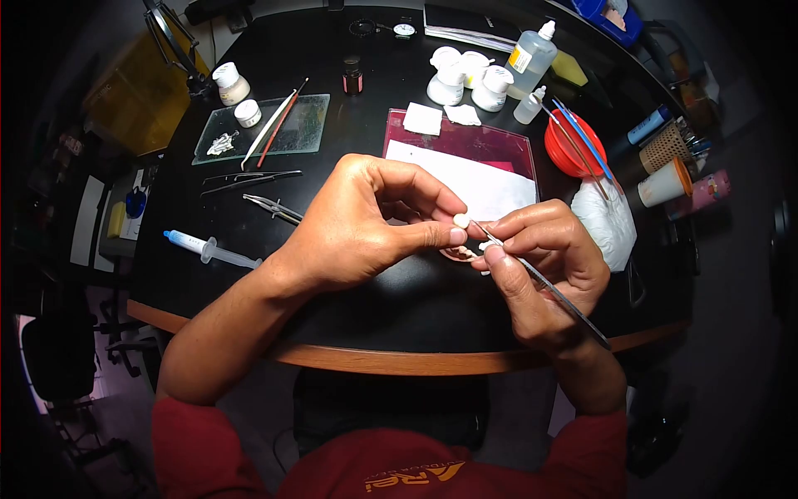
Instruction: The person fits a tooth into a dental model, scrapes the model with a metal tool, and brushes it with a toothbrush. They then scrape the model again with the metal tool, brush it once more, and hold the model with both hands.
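our left hand pinches a tiny cream tooth-shaped bit, right hand grips a thin steel pick — one slip could flick it off

Black table with a wood edge.
On it: syringe, tweezers, glass slab, red mat, 3 white jars, bottle, red bowl.

**Head view, one camera, worn on the person's head, facing forward and down.**
Wide fisheye lens with dark rounded corners and bowed edges. The view looks steeply down past the person's red shirt at the bottom edge and onto the black table. The table's near rim curves across the lower third, and its far side reaches the top of the frame. Range is close: the left hand and right hand sit at the centre, forearms entering from below.
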A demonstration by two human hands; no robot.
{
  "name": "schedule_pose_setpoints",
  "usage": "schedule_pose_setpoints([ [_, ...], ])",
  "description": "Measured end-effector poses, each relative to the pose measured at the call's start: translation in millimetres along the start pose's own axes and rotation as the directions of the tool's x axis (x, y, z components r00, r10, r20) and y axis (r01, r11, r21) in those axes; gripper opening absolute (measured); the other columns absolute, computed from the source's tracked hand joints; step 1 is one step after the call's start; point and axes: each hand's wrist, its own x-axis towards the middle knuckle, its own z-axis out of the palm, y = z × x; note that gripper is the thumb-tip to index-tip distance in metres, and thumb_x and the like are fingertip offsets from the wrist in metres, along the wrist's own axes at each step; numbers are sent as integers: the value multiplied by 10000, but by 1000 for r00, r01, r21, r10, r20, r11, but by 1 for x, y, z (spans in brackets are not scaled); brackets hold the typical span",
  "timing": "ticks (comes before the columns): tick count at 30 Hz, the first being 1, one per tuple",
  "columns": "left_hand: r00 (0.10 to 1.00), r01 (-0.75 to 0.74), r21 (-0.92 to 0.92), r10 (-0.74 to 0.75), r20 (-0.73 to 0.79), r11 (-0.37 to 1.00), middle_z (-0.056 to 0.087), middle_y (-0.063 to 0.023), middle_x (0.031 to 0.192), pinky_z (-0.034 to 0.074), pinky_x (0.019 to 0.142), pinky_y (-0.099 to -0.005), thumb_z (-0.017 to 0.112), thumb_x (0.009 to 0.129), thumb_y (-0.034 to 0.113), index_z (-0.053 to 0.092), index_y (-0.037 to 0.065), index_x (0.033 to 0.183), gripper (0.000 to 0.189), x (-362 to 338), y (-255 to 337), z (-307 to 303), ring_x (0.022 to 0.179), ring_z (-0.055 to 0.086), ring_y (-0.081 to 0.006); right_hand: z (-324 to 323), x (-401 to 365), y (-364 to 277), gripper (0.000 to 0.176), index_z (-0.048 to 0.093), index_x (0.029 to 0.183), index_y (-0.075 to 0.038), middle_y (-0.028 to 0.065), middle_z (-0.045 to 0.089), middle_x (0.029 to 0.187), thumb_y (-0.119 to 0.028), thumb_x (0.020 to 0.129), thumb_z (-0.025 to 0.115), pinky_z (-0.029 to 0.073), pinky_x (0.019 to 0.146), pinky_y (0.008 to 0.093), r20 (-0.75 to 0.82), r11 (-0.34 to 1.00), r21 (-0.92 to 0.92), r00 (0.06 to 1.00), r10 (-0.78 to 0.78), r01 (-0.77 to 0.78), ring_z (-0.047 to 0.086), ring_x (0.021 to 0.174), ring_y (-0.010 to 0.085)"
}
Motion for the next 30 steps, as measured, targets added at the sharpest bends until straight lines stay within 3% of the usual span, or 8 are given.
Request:
schedule_pose_setpoints([
  [16,999,-13,26,12,36,1000,786,-137,1023,574,895,-303,748,951,98,769,-34,1142,232,2,-4,1,935,736,-161,0,0,-1,166,603,1005,62,191,647,1046,158,885,666,647,869,304,-18,1000,9,1000,-11,11,737,986,231],
  [30,996,-30,-71,36,83,997,784,-157,1064,562,946,-314,751,931,46,767,-23,1164,243,2,-5,1,992,739,-184,3,-1,0,195,630,946,39,200,675,980,172,828,708,635,803,318,-56,989,-74,989,-135,131,748,914,247],
])
